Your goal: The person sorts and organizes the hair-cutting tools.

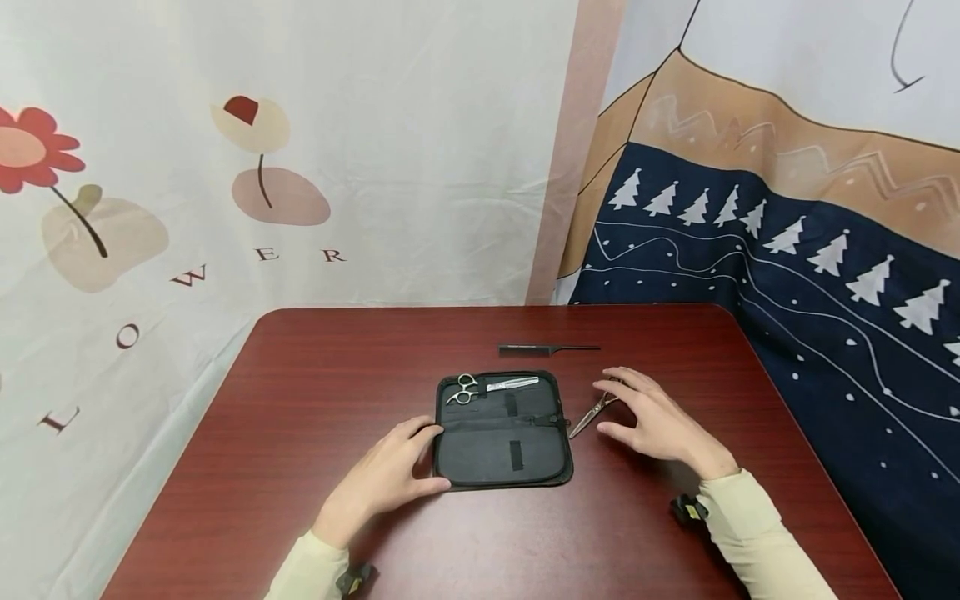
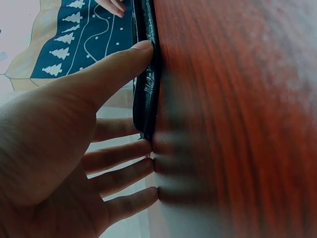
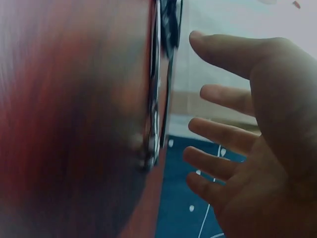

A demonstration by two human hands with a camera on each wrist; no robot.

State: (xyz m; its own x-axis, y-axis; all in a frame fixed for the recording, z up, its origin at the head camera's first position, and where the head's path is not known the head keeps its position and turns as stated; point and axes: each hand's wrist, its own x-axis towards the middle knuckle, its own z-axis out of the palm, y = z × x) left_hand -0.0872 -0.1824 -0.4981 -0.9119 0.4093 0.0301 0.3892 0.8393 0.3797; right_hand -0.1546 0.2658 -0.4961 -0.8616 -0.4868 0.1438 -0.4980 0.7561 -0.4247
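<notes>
The room is evenly and softly lit, with no hard beam showing from any side. In the head view the red-brown table (image 1: pixel 300 433) carries only a dull sheen, and faint, short shadows sit under the left hand (image 1: pixel 386 479) and the right hand (image 1: pixel 656 421). That view is sharp in the middle, but straight lines bow toward its edges: the table's sides splay and the hanging cloth (image 1: pixel 300 150) curves. Both wrist views are rougher. In the left wrist view the tabletop smears into a soft blur while the fingers (image 2: pixel 124 171) stay fairly crisp, and pale light glows between them. The right wrist view is blurred throughout, darker on the left, with a bright, washed-out background.
</notes>
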